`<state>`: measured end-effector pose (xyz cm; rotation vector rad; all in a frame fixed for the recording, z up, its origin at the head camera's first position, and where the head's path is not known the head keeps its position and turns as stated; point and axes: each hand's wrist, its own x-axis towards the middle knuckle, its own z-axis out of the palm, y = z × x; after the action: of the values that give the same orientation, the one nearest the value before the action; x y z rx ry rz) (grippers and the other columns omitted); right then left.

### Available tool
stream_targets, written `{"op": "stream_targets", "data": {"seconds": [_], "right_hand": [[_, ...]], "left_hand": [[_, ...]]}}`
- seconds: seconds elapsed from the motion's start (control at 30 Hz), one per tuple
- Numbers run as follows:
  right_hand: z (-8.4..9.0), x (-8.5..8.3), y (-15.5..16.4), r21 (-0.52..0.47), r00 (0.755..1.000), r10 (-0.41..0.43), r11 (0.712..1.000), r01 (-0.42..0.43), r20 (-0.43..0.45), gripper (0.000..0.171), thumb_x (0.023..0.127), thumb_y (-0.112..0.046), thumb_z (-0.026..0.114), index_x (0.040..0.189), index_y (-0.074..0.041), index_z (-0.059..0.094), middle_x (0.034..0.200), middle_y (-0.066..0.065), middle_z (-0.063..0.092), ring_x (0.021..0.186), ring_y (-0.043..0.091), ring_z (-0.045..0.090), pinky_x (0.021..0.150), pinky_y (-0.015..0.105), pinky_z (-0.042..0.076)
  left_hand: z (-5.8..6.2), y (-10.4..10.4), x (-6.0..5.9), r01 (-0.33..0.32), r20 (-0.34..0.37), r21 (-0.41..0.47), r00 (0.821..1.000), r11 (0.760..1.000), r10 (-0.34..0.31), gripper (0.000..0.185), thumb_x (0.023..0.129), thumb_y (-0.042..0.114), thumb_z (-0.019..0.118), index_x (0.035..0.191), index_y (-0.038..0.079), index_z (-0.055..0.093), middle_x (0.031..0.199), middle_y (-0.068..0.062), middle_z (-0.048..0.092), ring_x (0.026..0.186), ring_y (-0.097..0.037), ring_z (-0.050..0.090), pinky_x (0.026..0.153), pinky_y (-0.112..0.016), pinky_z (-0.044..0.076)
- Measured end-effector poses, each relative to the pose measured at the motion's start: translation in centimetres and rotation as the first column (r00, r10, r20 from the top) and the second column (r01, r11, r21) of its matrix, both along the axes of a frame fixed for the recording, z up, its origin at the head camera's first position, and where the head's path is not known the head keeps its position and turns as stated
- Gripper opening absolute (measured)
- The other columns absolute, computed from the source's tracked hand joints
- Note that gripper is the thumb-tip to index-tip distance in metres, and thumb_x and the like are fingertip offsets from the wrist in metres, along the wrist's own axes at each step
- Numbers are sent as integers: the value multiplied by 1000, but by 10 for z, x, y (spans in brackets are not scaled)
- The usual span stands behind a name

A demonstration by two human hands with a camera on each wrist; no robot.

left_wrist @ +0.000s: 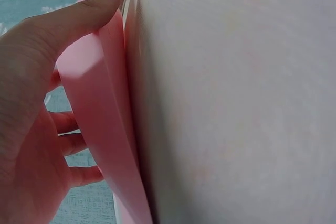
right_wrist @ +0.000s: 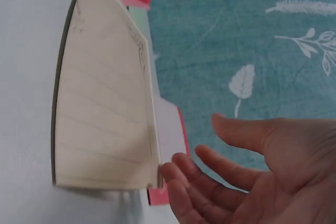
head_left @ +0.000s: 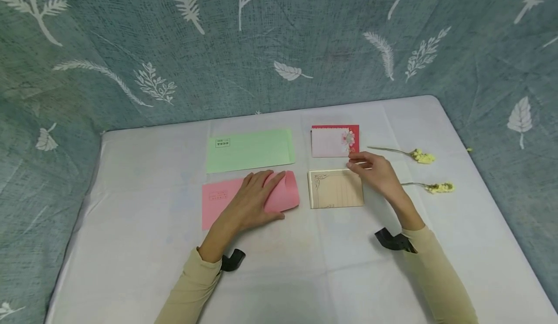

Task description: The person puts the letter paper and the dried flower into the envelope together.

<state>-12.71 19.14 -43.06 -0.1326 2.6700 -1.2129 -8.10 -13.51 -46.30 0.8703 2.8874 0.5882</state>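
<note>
A white-covered table (head_left: 131, 266) stands against a teal cloth backdrop (head_left: 131, 48) printed with white leaves and sprigs. Two envelopes lie at the left of the arrangement: one green envelope (head_left: 249, 149) flat toward the far edge, and one pink envelope (head_left: 218, 203) just in front of it, its right end curled up off the cloth. The left hand (head_left: 255, 200) rests on this pink envelope and holds the curled end, thumb on one face and fingers on the other, as the left wrist view shows. To the right lie two cards: one red-bordered card (head_left: 334, 141) with a flower motif at the far side, and one beige lined card (head_left: 335, 189) nearer the person, just beside the pink curl. The right hand (head_left: 377, 171) hovers at the far right corner of the beige card, fingers relaxed and loosely spread, gripping nothing; its fingertips (right_wrist: 176, 179) lie at the card's edge, and contact cannot be judged. At the far right lie two yellow flower sprigs, one farther (head_left: 420, 156) and one nearer (head_left: 438, 187), well apart from the cards. Two beige sleeves and two black wrist mounts are visible.
</note>
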Motion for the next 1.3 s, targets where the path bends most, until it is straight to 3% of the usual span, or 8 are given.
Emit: {"op": "stream_targets", "data": {"seconds": [0.17,0.4,0.63,0.8,1.3], "right_hand": [[-5,0,2,42,1000,11,999,-11,12,44,95,-23,66,131,2,59,121,21,64,109,37,60,88,50,49],[-11,2,0,186,1000,-13,983,10,14,52,85,-23,77,125,5,61,103,21,64,93,32,59,71,39,46],[-7,8,-3,321,986,-35,947,-20,164,67,82,-39,77,122,10,57,104,18,65,81,24,59,62,32,46],[-5,7,-9,389,991,-60,921,10,117,62,78,-38,81,113,10,63,95,18,68,75,25,60,56,33,44],[-10,-3,-6,326,994,-57,945,22,98,52,79,-26,82,115,5,61,99,21,67,81,30,62,60,36,46]], "left_hand": [[0,-1,0,3,-1,-3,1000,1000,-3,98,74,47,83,153,16,34,144,-19,43,136,-32,37,115,-53,22],[0,-2,0,-7,-10,-3,1000,1000,7,103,74,48,83,155,14,28,143,-18,43,135,-32,38,113,-51,26],[-1,-3,1,-10,-2,-19,1000,1000,10,101,74,49,81,154,15,29,145,-18,42,136,-31,37,114,-50,26],[-1,-4,1,-9,-12,-15,1000,1000,8,101,74,49,82,154,14,30,144,-18,43,135,-31,37,113,-50,27],[2,-2,-1,-7,2,-14,1000,1000,7,99,74,47,82,153,13,33,143,-19,43,135,-33,37,114,-49,25]]}}
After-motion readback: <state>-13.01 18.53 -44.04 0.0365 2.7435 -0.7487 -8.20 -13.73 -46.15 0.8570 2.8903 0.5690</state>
